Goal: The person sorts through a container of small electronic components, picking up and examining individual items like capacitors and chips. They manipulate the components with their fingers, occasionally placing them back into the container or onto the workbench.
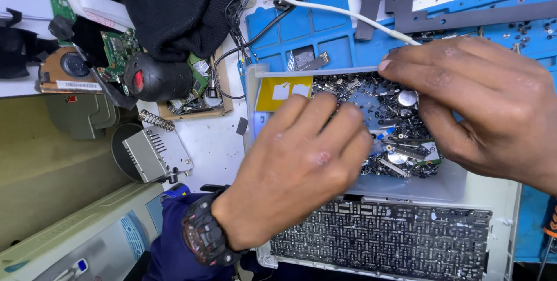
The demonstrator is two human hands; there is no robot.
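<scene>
Two bare hands over a clear plastic tray (pixel 278 73) of small dark screws (pixel 380 115) and metal bits, near the middle of a cluttered bench; going left to right. Far left: a copper-coloured fan (pixel 68 67) and a green circuit board (pixel 119 48), then a black round tool with a red spot (pixel 152 78); below these a ribbed grey metal block (pixel 155 153) beside a short coiled spring (pixel 155 120). Next, left hand (pixel 293 168) with a black watch (pixel 204 236) at the wrist, laid across the tray's near side – fingers bent and pressed together, tips dipped among the screws (whether pinching one, cannot tell). Under that hand, a laptop shell showing the bare back of its keyboard (pixel 383 237). Behind the tray, a blue compartment mat (pixel 313 28) crossed by a white cable (pixel 325 7). Further right, right hand (pixel 487 104) resting on the tray's far rim – fingers close together, index tip touching the rim's edge, holding nothing visible.
</scene>
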